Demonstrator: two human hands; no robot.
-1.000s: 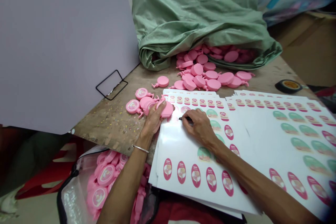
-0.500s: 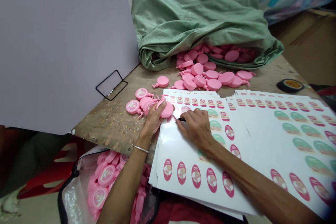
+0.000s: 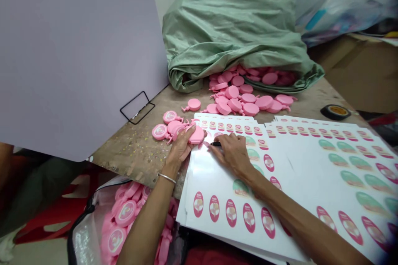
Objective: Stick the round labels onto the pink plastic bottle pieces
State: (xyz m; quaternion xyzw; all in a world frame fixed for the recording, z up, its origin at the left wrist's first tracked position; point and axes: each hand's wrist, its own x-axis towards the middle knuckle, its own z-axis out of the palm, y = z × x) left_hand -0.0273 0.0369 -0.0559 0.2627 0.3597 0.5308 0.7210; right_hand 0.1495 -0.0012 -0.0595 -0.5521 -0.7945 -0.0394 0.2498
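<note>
My left hand (image 3: 181,146) grips a round pink plastic piece (image 3: 197,136) at the top left corner of a sticker sheet (image 3: 217,174). My right hand (image 3: 232,152) lies on that sheet, fingers closed round a thin dark tool (image 3: 215,143) whose tip points at the pink piece. The sheet carries pink and green oval stickers. Beside my left hand lie a few pink pieces with stickers on them (image 3: 161,131).
A green sack (image 3: 236,29) at the back spills several plain pink pieces (image 3: 245,99) onto the worn table (image 3: 137,149). More sticker sheets (image 3: 336,153) lie right. A tape roll (image 3: 336,112) sits far right. A bag of stickered pieces (image 3: 121,219) is below. A purple board (image 3: 74,49) stands left.
My right hand has slid left across the sheet, bringing the dark tool close to the pink piece. The view has tilted up slightly. My left hand stays put.
</note>
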